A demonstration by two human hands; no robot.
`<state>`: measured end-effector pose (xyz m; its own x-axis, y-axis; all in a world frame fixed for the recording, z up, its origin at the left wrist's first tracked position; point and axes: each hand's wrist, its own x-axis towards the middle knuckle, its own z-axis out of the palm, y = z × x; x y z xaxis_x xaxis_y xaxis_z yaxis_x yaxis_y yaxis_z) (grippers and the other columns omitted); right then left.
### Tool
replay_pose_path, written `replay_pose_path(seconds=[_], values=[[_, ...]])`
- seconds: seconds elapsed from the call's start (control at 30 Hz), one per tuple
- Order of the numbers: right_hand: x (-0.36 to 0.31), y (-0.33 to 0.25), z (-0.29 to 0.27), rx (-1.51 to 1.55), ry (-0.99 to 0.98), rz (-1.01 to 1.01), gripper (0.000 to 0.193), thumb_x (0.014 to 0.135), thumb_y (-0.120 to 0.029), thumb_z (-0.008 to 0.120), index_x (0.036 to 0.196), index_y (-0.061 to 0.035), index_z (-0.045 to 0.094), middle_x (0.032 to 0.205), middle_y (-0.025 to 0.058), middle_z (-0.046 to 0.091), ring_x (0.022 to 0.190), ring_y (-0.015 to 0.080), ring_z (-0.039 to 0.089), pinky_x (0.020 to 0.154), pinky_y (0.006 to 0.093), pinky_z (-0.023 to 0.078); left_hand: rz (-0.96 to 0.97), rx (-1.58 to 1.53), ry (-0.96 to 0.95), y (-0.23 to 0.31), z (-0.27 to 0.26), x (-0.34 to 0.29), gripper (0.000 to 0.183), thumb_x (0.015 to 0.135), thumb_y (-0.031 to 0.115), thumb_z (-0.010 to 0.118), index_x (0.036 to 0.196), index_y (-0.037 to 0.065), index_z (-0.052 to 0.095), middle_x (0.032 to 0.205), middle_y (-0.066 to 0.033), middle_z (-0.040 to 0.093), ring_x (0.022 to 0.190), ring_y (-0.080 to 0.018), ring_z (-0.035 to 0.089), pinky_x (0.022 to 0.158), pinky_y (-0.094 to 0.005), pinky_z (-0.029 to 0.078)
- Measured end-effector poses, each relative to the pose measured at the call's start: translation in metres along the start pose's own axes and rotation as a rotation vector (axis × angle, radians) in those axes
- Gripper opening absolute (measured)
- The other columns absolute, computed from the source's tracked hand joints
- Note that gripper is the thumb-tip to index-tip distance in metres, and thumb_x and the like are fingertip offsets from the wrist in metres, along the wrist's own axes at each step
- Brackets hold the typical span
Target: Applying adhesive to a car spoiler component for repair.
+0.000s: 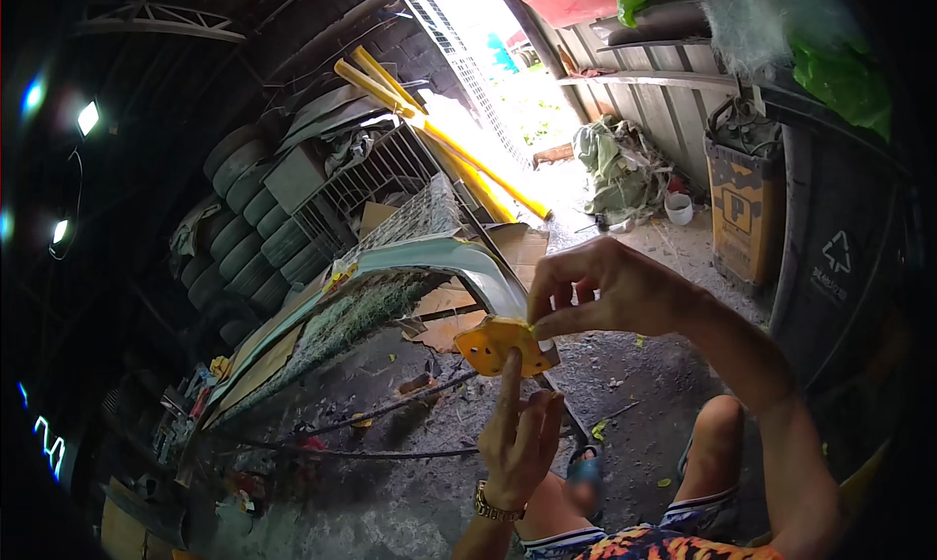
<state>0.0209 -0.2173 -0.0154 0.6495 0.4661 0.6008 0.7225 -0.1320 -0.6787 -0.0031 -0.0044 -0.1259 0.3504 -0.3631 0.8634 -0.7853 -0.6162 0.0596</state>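
Note:
A small flat yellow plate (500, 345) with rounded corners and several small holes is held up in front of me. My right hand (610, 291) pinches its upper right edge between thumb and fingertips. From below, my left hand (512, 443) stretches its index finger up so that the tip rests on the plate's near face. The other fingers of that hand are curled in; whether they hold anything small is hidden. A gold-coloured watch (495, 503) circles the left wrist.
Beyond the plate, a pale curved panel (420, 257) lies over a metal frame with cardboard (449, 311). Stacked tyres (239, 233) and yellow pipes (459, 150) stand behind. At right are an orange bin (744, 208), a dark bin (830, 257), a white bucket (678, 207) and green cloth (617, 165).

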Motion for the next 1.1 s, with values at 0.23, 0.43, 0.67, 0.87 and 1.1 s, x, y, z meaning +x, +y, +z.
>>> replay_pose_path(seconds=[0.23, 0.43, 0.67, 0.87, 1.1], values=[[0.014, 0.002, 0.005, -0.148, -0.076, -0.105, 0.017, 0.087, -0.017, 0.070, 0.095, -0.0018, 0.069, 0.082, 0.0070, 0.065, 0.075, 0.0172, 0.060, 0.071, 0.0325, 0.049, 0.025, 0.013, 0.030, -0.004, 0.000, 0.001, 0.016, 0.080, 0.001, 0.072, 0.091, 0.000, 0.061, 0.139, -0.0268, 0.049, 0.079, -0.0225, 0.069, 0.065, -0.0318, 0.056], [0.013, 0.009, 0.012, -0.175, -0.008, -0.149, 0.015, 0.086, -0.014, 0.070, 0.094, -0.0010, 0.069, 0.080, 0.0084, 0.064, 0.075, 0.0174, 0.060, 0.071, 0.0331, 0.049, 0.058, 0.049, 0.024, -0.007, 0.000, 0.002, 0.017, 0.080, 0.002, 0.072, 0.093, 0.002, 0.061, 0.140, -0.0246, 0.049, 0.079, -0.0232, 0.069, 0.065, -0.0329, 0.056], [0.009, 0.025, 0.026, -0.113, 0.058, -0.159, 0.010, 0.087, -0.015, 0.072, 0.090, -0.0065, 0.069, 0.087, 0.0010, 0.057, 0.073, 0.0090, 0.056, 0.064, 0.0259, 0.047, 0.064, 0.054, 0.023, -0.010, 0.000, 0.002, 0.016, 0.080, 0.003, 0.073, 0.093, 0.002, 0.062, 0.140, -0.0236, 0.049, 0.080, -0.0238, 0.070, 0.067, -0.0339, 0.056], [0.006, 0.020, 0.032, -0.144, 0.072, -0.144, 0.015, 0.086, -0.014, 0.071, 0.090, -0.0031, 0.061, 0.090, 0.0047, 0.053, 0.072, 0.0148, 0.053, 0.067, 0.0308, 0.047, 0.037, 0.039, 0.021, -0.009, -0.001, 0.002, 0.016, 0.080, 0.003, 0.073, 0.093, 0.002, 0.063, 0.139, -0.0234, 0.049, 0.082, -0.0243, 0.070, 0.068, -0.0352, 0.057], [0.011, 0.026, 0.033, -0.113, 0.125, -0.079, 0.031, 0.083, -0.013, 0.075, 0.102, -0.0083, 0.050, 0.094, 0.0007, 0.054, 0.075, 0.0092, 0.055, 0.064, 0.0269, 0.048, 0.125, 0.093, 0.063, -0.016, 0.001, 0.008, 0.018, 0.080, 0.006, 0.074, 0.093, 0.001, 0.063, 0.135, -0.0244, 0.053, 0.084, -0.0270, 0.071, 0.061, -0.0320, 0.057]])
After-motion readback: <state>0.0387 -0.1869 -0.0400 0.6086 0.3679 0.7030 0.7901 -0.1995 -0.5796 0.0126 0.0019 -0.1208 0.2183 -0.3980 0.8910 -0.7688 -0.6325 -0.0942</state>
